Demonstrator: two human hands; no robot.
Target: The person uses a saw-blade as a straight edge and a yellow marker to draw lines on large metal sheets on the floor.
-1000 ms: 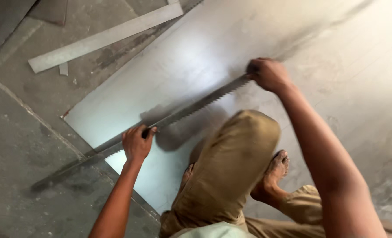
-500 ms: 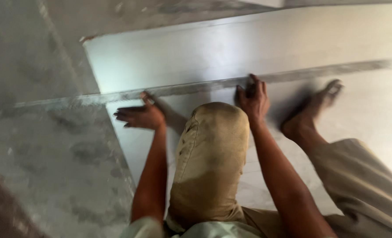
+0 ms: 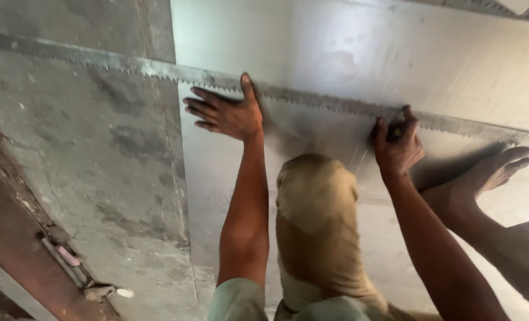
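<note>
One head-worn view only, looking steeply down and forward from close above the metal sheet (image 3: pixel 347 53) on the concrete floor (image 3: pixel 86 148). Near enough for both forearms to fill the lower frame (nothing shared, no second view). Sheet's left edge near centre.

Both arms bare from wrist to above the elbow. Short sleeves in pale grey-green cloth, hems visible at the upper arms. Trousers khaki-tan, worn and faintly stained — the raised knee (image 3: pixel 316 196) shows a creased, rounded fold of fabric. Left hand (image 3: pixel 226 113) and right hand (image 3: pixel 397 145) ungloved — no rings or watch seen. Foot (image 3: pixel 484 178) bare, no shoe.
</note>
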